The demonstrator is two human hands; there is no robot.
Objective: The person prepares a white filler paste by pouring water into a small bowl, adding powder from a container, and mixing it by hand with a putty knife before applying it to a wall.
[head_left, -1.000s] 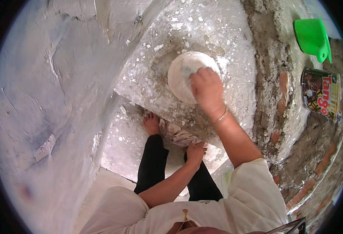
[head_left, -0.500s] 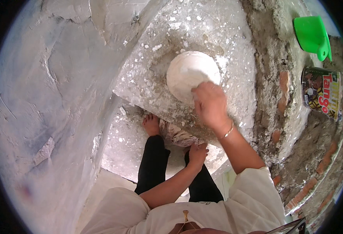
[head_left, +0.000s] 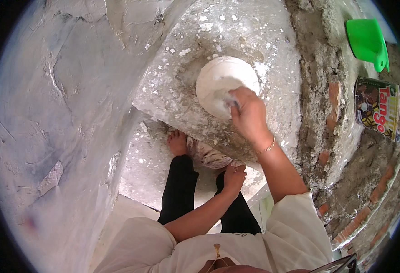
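Observation:
A round white container or mound of white plaster-like material (head_left: 222, 75) sits on the rough grey ledge. Over its near right part is my right hand (head_left: 250, 113), fingers curled together and slightly blurred. A small dark patch shows at the fingertips, but what they hold, if anything, I cannot make out. Lower down, my left hand (head_left: 234, 179) is by my right leg, its fingers bent inward near the end of a crumpled, pale patterned sack or cloth (head_left: 208, 155). Whether it grips anything is hidden.
A grey plastered wall (head_left: 50, 113) rises on the left. At right, along a rough ledge with exposed brick (head_left: 333, 107), stand a green plastic dipper (head_left: 364, 41) and a dark printed tub (head_left: 375, 107). My bare left foot (head_left: 177, 143) rests on the lower step.
My right hand has shifted slightly upward over the white material, its fingers blurring. My left hand has turned a little and moved slightly right. The view has shifted slightly.

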